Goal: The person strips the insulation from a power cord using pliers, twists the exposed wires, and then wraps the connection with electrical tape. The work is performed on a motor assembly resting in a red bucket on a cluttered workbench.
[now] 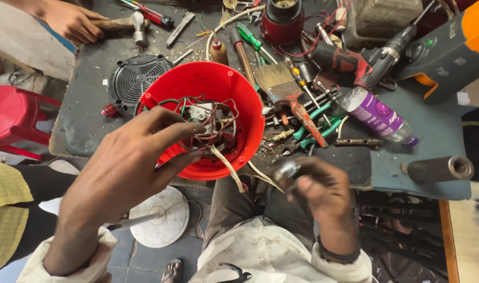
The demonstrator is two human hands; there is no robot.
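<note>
Both hands (129, 167) (315, 188) beside red housing (239, 99)

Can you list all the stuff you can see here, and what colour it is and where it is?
red round housing: 1, red, middle of bench, wires inside
wires: a bundle, red and green, in the housing
fan grille: 1, black, left of the housing
paintbrush: 1, red handle, right of the housing
drill: 1, red and black, top right
bottle: 1, clear with purple label, lying at right
metal cylinder: 1, grey, far right
hammer: 1, wooden handle, top left
another person's hand: 1, on the hammer handle
stool: 1, red, far left
left hand: fingers in the wires
right hand: holds a small metal part
</note>
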